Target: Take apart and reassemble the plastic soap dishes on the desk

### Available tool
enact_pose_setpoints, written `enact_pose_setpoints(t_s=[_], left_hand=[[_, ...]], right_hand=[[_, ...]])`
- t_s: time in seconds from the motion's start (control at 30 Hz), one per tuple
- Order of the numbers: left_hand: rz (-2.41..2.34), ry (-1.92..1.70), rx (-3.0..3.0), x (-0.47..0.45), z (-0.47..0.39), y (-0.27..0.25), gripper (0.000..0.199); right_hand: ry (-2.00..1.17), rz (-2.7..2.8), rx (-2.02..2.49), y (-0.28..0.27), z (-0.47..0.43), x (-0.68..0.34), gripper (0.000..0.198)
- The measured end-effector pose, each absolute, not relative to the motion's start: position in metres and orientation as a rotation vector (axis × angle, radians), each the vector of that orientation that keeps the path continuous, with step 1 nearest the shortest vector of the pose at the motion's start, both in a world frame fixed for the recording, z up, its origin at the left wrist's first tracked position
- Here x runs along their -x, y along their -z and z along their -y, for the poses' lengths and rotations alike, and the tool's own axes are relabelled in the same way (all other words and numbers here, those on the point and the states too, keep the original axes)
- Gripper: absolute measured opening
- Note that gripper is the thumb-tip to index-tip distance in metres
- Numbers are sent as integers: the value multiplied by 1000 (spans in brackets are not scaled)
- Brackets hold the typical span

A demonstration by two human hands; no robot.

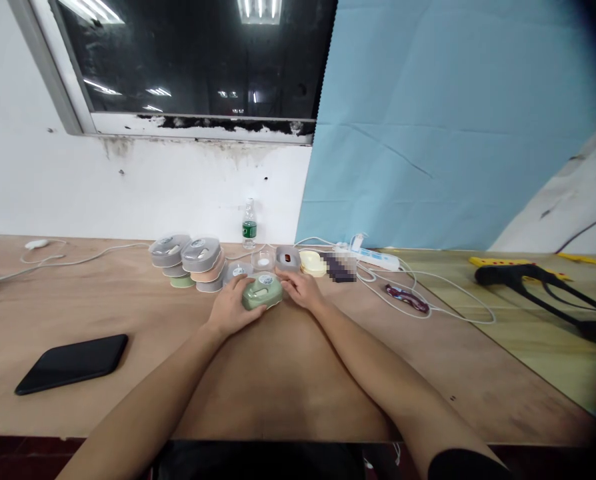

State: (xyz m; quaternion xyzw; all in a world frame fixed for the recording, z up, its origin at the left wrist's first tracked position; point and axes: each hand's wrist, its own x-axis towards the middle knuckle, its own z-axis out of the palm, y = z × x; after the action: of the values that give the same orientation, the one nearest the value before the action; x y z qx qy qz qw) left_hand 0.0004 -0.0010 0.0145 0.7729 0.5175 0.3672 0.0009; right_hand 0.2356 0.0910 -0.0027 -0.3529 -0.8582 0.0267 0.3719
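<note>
A small green lidded box (263, 291) with a see-through cover and a round label sits on the wooden table in front of me. My left hand (232, 310) grips its left side, thumb along the near edge and fingers at the far left. At the box's right side, the curled fingers of my right hand (301, 289) press against it. Just behind the hands stand a grey lidded box (237, 272), a clear container (263, 259), a grey open tray (288, 257) with a small brown piece inside, and a pale yellow tray (313, 263).
Stacked lidded boxes (203, 257) in grey, pink and green stand at left. A water bottle (249, 227) is by the wall. A black phone (73, 363) lies front left. Right are a power strip (373, 257), white cables, a dark red object (407, 298) and a black-and-yellow tool (533, 283).
</note>
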Motion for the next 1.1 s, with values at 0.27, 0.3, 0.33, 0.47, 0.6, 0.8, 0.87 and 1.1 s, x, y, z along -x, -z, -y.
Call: enact_pose_setpoints(t_s=[0.27,0.3,0.33,0.47,0.6,0.8,0.87,1.1], left_hand=[[-1599,-1318,-2341,2,2,-20,61],[-1592,-1332,-2334,2,2,-20,62],[-1579,-1344,-2331,3,1,-20,62],[-1522,-1383,-2310,3,1,-19,61],[-1499,-1384,-2265,2,0,-18,62],[-1480,-1403,-2262,2,-1,-19,62],[-1472,-1398,-2266,2,-1,-18,63],[-1433,-1379,-2269,2,-1,-16,68]], right_hand=[[23,2245,738,0,-85,-228,55],[21,2245,746,-1,-84,-227,55],[11,2247,759,-1,-84,-227,56],[-94,2253,815,-1,-84,-227,58],[-180,2193,824,1,-83,-225,60],[-268,2168,824,3,-85,-225,62],[-276,2175,828,4,-85,-225,62],[-252,2145,862,3,-83,-223,65]])
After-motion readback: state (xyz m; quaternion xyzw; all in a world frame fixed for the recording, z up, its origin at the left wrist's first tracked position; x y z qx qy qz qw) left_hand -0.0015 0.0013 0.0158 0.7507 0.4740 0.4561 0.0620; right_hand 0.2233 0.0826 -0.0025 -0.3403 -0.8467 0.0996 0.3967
